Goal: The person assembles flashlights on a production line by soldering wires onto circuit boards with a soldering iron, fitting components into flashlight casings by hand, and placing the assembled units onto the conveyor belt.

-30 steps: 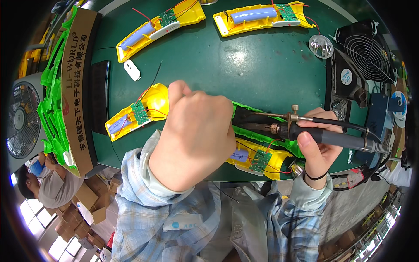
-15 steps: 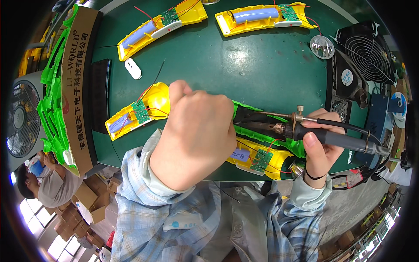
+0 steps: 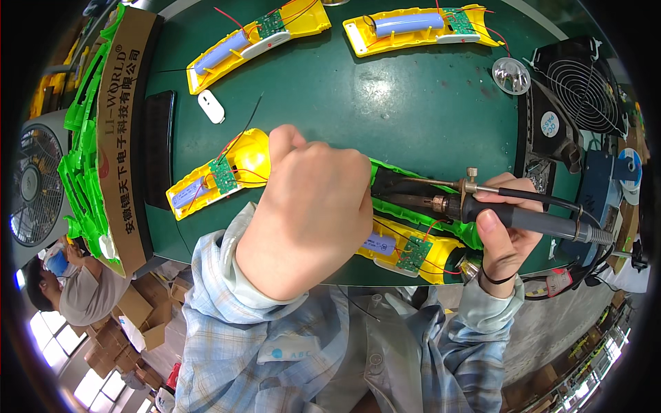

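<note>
soldering iron [image 3: 509, 215] was clamped in right hand [image 3: 506, 234], tip hidden behind fisted left hand [image 3: 310, 213] over yellow housing [image 3: 413, 251] at green surface [image 3: 385, 103] near edge; looked mid-joint, next needs steady tip contact.

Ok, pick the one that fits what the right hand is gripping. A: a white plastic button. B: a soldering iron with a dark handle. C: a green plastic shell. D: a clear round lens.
B: the right hand is wrapped around the dark handle of the soldering iron, its metal tip pointing left toward the left hand above the yellow case on the green table.
</note>
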A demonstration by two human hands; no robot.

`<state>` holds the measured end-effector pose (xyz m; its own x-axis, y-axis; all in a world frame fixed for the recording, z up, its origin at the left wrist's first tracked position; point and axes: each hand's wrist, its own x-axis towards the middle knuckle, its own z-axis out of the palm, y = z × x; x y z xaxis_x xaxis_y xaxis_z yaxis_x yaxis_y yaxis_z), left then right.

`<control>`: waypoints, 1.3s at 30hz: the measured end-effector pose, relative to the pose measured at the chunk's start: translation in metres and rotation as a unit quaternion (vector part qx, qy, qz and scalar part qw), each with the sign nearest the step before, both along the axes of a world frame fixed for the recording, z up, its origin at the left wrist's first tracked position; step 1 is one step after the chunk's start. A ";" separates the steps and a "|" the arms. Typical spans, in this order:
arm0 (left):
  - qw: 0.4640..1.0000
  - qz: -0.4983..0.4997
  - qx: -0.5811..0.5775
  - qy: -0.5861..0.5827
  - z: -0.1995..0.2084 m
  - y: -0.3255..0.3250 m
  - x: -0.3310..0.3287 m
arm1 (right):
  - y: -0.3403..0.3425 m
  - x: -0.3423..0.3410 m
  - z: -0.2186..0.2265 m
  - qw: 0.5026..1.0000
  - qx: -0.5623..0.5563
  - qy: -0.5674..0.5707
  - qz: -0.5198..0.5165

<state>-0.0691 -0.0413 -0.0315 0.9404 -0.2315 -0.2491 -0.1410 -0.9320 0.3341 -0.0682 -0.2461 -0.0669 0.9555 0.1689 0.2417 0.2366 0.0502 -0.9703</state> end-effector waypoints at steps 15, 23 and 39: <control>1.000 0.000 -0.001 -0.012 -0.003 0.001 0.000 | -0.003 0.000 -0.003 0.999 0.023 -0.015 -0.020; 1.000 0.004 -0.007 -0.016 -0.002 0.001 0.001 | -0.002 0.003 -0.001 1.000 0.009 -0.016 0.009; 0.988 0.001 -0.146 -0.048 -0.004 0.016 -0.006 | -0.043 -0.012 0.008 0.990 -0.019 -0.079 -0.112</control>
<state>-0.0749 -0.0249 -0.0350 0.9571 -0.2778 -0.0818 -0.1827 -0.7983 0.5739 -0.0807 -0.2894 -0.0593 0.9211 -0.0308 0.3881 0.3860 -0.0572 -0.9207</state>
